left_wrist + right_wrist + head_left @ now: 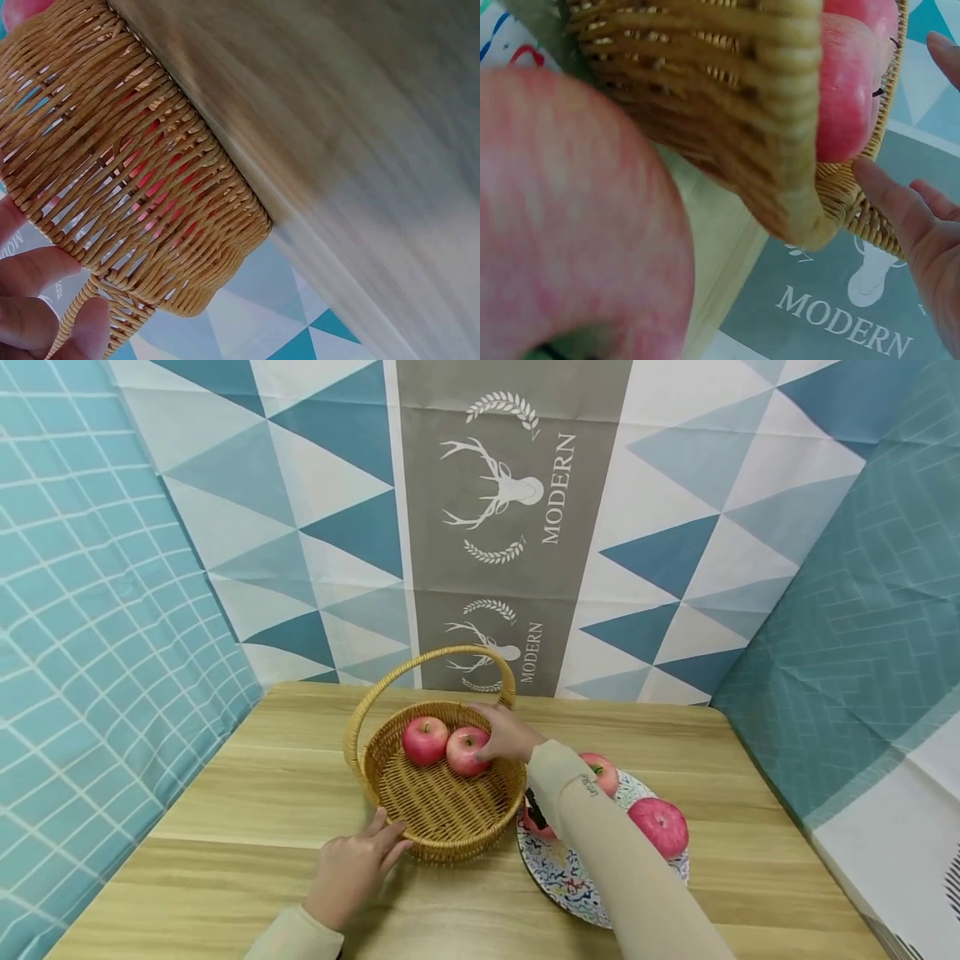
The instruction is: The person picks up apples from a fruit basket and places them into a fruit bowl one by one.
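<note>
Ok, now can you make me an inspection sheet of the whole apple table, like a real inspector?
Surface: wooden table, pale with wood grain.
Basket: wicker basket, handle raised, two apples inside.
Plate: patterned plate with at least two more apples; a reddish thing is mostly hidden by the right sleeve.
Clutter: nothing seen.
Left grip: touching the basket's near rim.
Right grip: at the basket's right-hand apple; holding or just touching, can't tell.
Cables: nothing seen.
Surroundings: deer-and-triangle covering behind, blue grid covering left, teal covering right.
</note>
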`<state>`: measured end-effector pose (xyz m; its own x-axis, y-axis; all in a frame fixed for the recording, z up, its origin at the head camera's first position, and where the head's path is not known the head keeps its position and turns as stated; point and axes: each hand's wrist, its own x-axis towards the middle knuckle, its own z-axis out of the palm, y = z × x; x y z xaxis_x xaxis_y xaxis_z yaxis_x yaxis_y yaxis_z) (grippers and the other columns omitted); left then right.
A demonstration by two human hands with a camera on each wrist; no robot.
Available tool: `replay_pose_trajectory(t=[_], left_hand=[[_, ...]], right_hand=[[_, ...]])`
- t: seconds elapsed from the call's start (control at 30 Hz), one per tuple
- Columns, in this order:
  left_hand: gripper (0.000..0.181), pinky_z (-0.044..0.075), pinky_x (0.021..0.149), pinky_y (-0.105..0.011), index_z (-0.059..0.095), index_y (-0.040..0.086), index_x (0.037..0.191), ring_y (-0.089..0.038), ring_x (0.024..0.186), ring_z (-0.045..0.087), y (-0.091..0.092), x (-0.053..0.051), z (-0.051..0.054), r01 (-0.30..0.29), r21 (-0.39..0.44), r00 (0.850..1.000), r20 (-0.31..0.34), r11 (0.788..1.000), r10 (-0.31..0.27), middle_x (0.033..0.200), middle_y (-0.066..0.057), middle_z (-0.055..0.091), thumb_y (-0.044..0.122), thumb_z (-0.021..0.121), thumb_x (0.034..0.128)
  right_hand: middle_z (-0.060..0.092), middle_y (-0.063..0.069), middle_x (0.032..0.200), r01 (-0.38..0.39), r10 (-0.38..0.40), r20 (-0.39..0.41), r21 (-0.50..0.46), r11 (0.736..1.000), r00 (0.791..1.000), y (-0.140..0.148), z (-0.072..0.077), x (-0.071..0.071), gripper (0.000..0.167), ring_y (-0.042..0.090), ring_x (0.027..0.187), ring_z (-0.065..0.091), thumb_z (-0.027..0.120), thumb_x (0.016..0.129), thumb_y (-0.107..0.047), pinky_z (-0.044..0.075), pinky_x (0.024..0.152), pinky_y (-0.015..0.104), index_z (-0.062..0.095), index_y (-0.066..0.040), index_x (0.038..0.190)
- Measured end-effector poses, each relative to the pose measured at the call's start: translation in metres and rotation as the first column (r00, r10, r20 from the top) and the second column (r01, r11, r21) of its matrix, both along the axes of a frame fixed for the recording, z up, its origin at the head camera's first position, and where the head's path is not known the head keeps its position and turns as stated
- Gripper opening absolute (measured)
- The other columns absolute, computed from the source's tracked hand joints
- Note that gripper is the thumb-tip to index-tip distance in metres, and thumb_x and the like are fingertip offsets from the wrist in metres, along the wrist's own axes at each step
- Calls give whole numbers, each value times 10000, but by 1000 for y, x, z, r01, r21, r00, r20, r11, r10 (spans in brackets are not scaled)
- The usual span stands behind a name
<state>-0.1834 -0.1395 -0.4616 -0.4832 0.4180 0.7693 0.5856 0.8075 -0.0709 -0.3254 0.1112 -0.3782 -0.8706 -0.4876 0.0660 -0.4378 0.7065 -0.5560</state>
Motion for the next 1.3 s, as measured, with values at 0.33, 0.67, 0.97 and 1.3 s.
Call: replay_pose_trajectory(t=[0.33, 0.67, 0.97, 1.3], left_hand=[[560, 196, 312, -208, 726, 125, 888, -150, 269, 400, 2, -3, 2, 1, -4, 1000, -9, 1000, -1, 871, -190, 713, 513, 341, 1010], [590, 183, 323, -192, 737, 129, 904, -98, 260, 317, 7, -2, 3, -6, -6, 1000, 11, 1000, 6, 891, -192, 710, 527, 315, 1009], [536, 184, 326, -191, 736, 130, 897, -110, 265, 342, 7, -3, 3, 5, -9, 1000, 12, 1000, -5, 889, -189, 711, 518, 379, 993], [596, 210, 325, -207, 722, 121, 890, -155, 273, 394, 3, 1, 0, -9, -8, 1000, 9, 1000, 9, 879, -204, 708, 511, 290, 1020]], right_hand=[[488, 201, 1390, 92, -93, -14, -59, 994, 996, -7, -4, -5, 746, 340, 1218, 499, 751, 708, 103, 438, 940, 377, 459, 4, 1388], [614, 164, 1174, 206, -194, 209, -37, 978, 959, -8, -13, -9, 852, 109, 457, 379, 733, 711, 72, 355, 441, 227, 370, -79, 1467], [550, 161, 1325, 143, -146, 241, 29, 989, 960, -14, -4, -1, 894, 221, 864, 561, 759, 662, 98, 451, 590, 260, 379, -46, 1458], [486, 158, 1373, 34, -85, 172, 280, 959, 981, -32, 2, -5, 806, 275, 1259, 423, 783, 682, 13, 440, 901, 324, 457, -65, 1414]])
